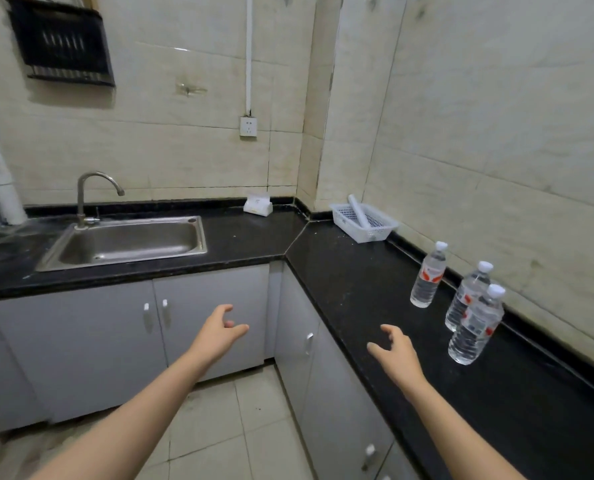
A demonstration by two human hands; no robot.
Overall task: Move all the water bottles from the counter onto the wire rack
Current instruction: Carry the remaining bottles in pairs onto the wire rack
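Both bare hands out front and empty: the left hand [221,326] hangs over the floor with fingers loosely curled, the right hand [394,348] spread wide above the edge of the black stone counter [340,271]. Nothing carried yet, so this looks like the opening reach. Just beyond stand three clear plastic water bottles with white caps: the nearest bottle [475,329], one touching behind it [466,296], a third apart [428,277]. Far off, the black wire rack [61,43] hangs on the wall (a long carry leftward).
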